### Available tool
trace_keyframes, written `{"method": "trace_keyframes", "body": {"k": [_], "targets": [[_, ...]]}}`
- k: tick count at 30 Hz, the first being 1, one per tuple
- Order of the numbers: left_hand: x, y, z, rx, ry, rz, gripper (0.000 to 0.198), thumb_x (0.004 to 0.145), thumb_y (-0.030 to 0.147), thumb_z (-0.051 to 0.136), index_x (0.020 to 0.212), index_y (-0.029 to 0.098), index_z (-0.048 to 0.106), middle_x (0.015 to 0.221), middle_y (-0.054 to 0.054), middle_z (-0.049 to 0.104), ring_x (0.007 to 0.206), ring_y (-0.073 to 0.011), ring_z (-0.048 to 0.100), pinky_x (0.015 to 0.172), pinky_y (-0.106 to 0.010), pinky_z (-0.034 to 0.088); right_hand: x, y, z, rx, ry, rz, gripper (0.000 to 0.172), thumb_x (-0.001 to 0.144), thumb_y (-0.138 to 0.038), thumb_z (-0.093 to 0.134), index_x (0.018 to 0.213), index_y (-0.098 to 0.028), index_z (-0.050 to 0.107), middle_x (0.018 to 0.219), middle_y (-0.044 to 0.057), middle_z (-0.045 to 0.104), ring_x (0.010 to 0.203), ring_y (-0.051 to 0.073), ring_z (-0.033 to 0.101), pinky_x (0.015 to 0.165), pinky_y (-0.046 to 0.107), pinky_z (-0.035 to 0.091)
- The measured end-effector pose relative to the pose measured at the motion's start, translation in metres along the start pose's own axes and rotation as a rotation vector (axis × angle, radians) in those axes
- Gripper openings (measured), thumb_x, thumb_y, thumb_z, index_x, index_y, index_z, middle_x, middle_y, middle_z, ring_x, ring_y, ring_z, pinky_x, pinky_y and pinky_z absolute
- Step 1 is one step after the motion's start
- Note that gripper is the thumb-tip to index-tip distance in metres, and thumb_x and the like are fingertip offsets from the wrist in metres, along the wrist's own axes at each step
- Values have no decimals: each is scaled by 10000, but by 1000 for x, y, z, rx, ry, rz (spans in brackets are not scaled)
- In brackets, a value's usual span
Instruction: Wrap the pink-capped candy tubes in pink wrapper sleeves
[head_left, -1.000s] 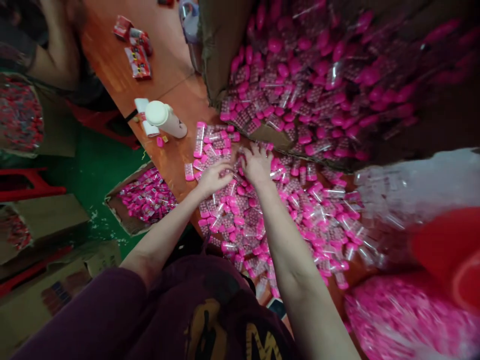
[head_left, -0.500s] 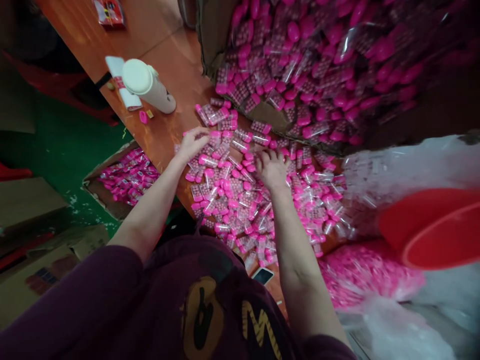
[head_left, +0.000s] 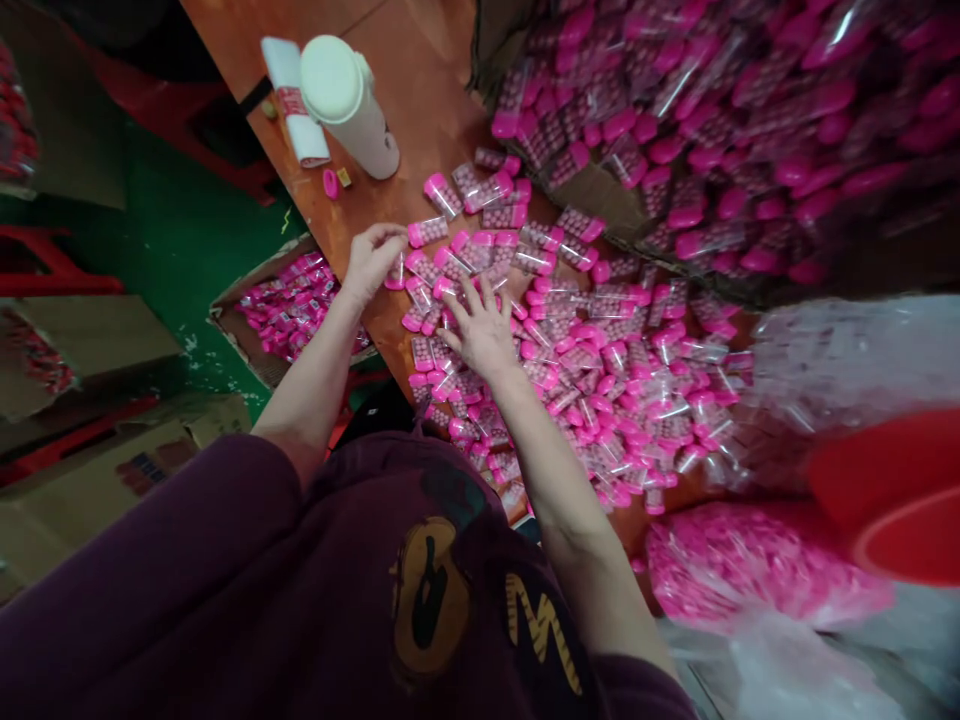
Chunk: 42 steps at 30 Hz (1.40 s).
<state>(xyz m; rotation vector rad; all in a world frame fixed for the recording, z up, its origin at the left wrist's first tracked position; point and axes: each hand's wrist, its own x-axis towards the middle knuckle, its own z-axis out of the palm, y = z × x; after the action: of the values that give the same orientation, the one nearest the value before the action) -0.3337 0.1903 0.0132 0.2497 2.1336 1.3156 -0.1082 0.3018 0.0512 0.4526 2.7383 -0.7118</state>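
Small clear plastic bottles with pink caps (head_left: 592,390), filled with pale pink balls, lie in a loose heap on the orange tabletop. My left hand (head_left: 371,265) is at the heap's left edge, fingers bent and drawn together. One bottle (head_left: 429,231) lies just beyond its fingertips, and another partly shows below the hand; whatever is inside the fingers is hidden. Palm down over the left part of the heap, my right hand (head_left: 484,328) has its fingers spread, touching bottles without gripping any.
A large carton (head_left: 592,200) of similar bottles stands behind the heap. A white lidded cup (head_left: 367,125) is at the back left. Below the left table edge sits a box of pink packets (head_left: 292,310). To the right are a red tub (head_left: 892,490) and a bag of pink pieces (head_left: 757,560).
My right hand has shifted left across the heap, and its fingers have spread. My left hand has drawn back to the heap's edge. The whole view has swung, moving the scene rightward.
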Motion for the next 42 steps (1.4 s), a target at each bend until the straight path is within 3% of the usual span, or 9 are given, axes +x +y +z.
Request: {"method": "trace_keyframes", "body": {"k": [8,11,15,18,24,28,31,33,42], "targets": [[-26,-31,-17,14,57,-45,232,830,337,651,986,189,739,1004,-48,717,527,-82,549,493,-219,409,-23,30,12,-42,98,264,594,1092,-498,371,1576,-206,552,1755,122,400,1648,436,255,1278,700,249],[-33,-33,-6,-3,-18,-65,206,849,312,655,986,193,751,885,-34,704,520,-103,565,508,-238,437,-36,41,10,-88,100,325,608,1091,-508,366,1594,-209,530,1759,133,387,1637,428,285,1264,687,283],[-47,-27,14,-22,-196,-146,195,830,297,680,961,184,771,595,16,597,429,-113,504,426,-224,366,-49,46,14,-117,144,398,581,1096,-468,344,1564,-211,572,1735,155,422,1606,422,347,1239,691,312],[-57,-18,22,-75,-258,-158,225,809,334,707,959,184,783,681,-11,680,407,-100,493,391,-225,339,-63,43,17,-90,213,427,580,1090,-473,369,1559,-206,583,1733,174,419,1596,413,372,1242,677,322],[-31,14,39,-171,-168,-35,244,830,397,653,928,194,746,634,-5,643,433,-121,499,418,-250,418,-112,34,15,-18,315,492,551,1081,-467,364,1514,-250,628,1653,188,521,1567,387,449,1229,643,380],[27,51,64,-132,-127,117,223,811,303,653,987,198,742,905,-57,768,809,-208,740,752,-339,629,-148,24,18,39,351,568,521,1076,-413,349,1455,-257,670,1597,201,567,1523,375,506,1210,604,433],[65,73,89,37,-115,258,265,759,194,685,1015,180,751,1360,-128,725,1322,-263,663,1172,-402,509,-167,16,30,83,378,608,495,1071,-391,358,1409,-262,697,1549,201,604,1471,373,560,1178,581,479],[77,79,107,163,-141,315,316,737,167,716,1051,165,753,1442,-158,678,1394,-286,620,1244,-429,444,-174,10,43,107,419,608,471,1069,-369,377,1381,-250,710,1506,204,635,1431,367,589,1159,579,499],[39,58,130,268,-311,423,238,731,175,761,967,207,770,1401,-127,696,1399,-363,609,1274,-545,413,-179,-6,78,151,614,525,391,1083,-279,444,1367,-183,695,1420,194,662,1368,318,582,1103,542,504]]}}
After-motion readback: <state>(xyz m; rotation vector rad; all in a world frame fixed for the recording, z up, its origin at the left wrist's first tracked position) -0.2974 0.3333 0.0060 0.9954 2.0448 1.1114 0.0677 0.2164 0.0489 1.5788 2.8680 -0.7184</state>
